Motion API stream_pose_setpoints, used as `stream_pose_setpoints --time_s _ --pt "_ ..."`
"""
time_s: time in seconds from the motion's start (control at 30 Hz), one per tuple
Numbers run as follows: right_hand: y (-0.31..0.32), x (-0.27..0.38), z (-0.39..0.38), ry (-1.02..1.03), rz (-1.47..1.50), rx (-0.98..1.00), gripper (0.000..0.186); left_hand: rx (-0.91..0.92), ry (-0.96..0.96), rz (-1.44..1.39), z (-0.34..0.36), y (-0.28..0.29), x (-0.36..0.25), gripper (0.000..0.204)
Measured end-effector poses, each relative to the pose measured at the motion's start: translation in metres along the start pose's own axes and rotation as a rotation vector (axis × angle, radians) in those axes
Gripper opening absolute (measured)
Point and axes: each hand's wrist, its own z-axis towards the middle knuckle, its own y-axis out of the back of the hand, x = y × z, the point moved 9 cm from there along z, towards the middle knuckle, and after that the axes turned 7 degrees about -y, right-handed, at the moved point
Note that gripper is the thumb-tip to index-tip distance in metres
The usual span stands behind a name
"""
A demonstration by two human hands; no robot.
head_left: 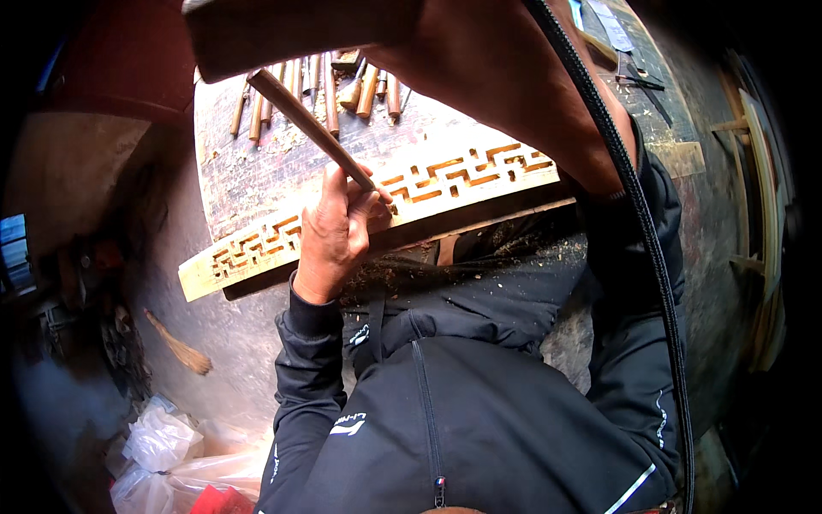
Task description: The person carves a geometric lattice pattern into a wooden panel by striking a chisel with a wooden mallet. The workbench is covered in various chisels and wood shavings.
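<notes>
My left hand [332,230] is closed around a chisel [300,111], which slants down to a long pale wooden board [201,272]. Through the board runs an angular, maze-like pattern of cut slots. The chisel's lower end is among my fingers at the board, and its tip is hidden. My right hand [454,47] is raised high and close to the camera, gripping a dark wooden mallet [295,34]. The mallet's block hangs just over the upper end of the chisel; its handle and my right fingers are mostly out of sight.
Several wooden-handled tools [330,94] lie in a row at the table's far side among shavings. At far right are a brush-like tool [599,50] and dark slim tools [642,83]. A straw whisk [180,344] and plastic bags [163,441] are on the floor at left.
</notes>
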Motion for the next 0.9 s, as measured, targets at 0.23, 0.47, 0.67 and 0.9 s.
stream_pose_setpoints --time_s 0.23,0.47,0.67,0.9 --pt "-0.002 0.006 0.007 0.033 -0.006 -0.008 0.064 0.024 -0.041 -0.021 -0.005 -0.004 0.005 0.028" --pt "-0.001 0.007 0.009 0.045 -0.015 -0.015 0.064 0.049 -0.124 0.160 -0.007 -0.001 -0.001 0.029" --pt "0.003 0.007 0.011 0.062 -0.029 -0.035 0.064 -0.014 -0.136 0.155 -0.013 -0.005 -0.001 0.033" --pt "0.007 0.015 0.018 0.099 -0.027 -0.072 0.063 -0.127 -0.246 0.274 -0.027 -0.007 0.009 0.032"
